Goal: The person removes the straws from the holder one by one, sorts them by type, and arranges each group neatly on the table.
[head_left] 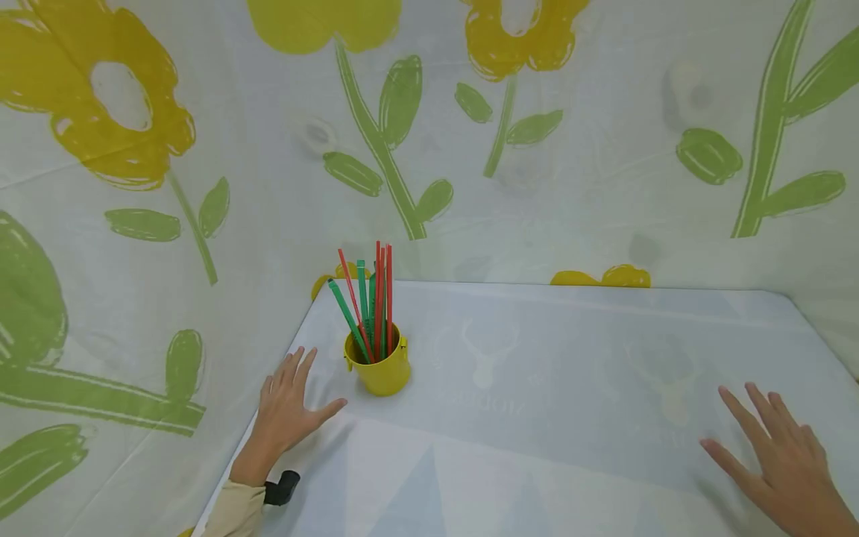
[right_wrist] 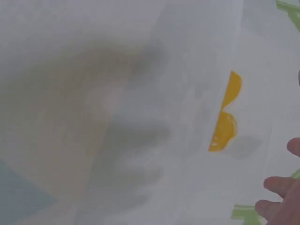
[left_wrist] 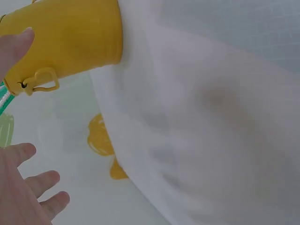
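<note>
A small yellow bucket (head_left: 384,379) stands upright on the table's left side, holding several thin red and green sticks (head_left: 363,306) that lean out of its top. My left hand (head_left: 287,410), fingers spread, is just left of the bucket with a gap between them in the head view. The left wrist view shows the bucket (left_wrist: 70,40) close up, with a small handle lug on its side and the thumb in front of it. Far to the right, my right hand (head_left: 781,462) hovers over the table with fingers spread, holding nothing.
The table (head_left: 537,418) has a pale cloth with faint deer heads and triangles. Behind it and to the left hangs a white curtain (head_left: 604,201) printed with yellow flowers and green leaves. A black band (head_left: 282,488) sits at the left wrist.
</note>
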Available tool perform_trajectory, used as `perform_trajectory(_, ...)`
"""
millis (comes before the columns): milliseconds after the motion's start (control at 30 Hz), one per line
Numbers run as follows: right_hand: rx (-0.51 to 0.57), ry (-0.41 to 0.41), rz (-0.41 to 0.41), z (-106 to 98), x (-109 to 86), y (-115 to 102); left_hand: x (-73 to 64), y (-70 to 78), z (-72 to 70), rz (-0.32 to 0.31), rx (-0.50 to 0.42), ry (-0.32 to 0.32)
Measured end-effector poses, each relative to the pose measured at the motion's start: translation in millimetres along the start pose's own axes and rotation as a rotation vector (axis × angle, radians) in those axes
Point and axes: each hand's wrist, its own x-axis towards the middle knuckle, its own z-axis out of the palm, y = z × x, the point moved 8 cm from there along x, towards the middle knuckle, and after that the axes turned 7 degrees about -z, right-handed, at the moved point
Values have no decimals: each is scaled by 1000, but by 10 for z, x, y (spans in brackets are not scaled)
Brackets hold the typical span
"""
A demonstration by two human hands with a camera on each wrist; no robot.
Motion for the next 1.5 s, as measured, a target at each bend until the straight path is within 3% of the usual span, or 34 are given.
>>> perform_trajectory(300,63,-7,-75,-17,132,-217,60,21,7,-21,-66,-45)
perform_trajectory(467,93,-8,-103,-49,271,-342,126,26,43,-74,-229,-100)
perform_trajectory(733,277,-35,-144,-55,507,-602,237,26,70,-152,-487,-145)
perform_trajectory(1000,367,-20,-182,-37,729,-947,388,110,82,-112,-688,-154)
perform_trajectory(1267,405,-9,-227,21,980,-1332,392,412,-132,-87,-804,-201)
perform_trajectory(1433,450,-6,-274,92,1105,-1551,424,462,-103,-91,-878,-238)
perform_trajectory(1500,464,-4,-286,120,1151,-1629,459,400,-5,-81,-909,-243)
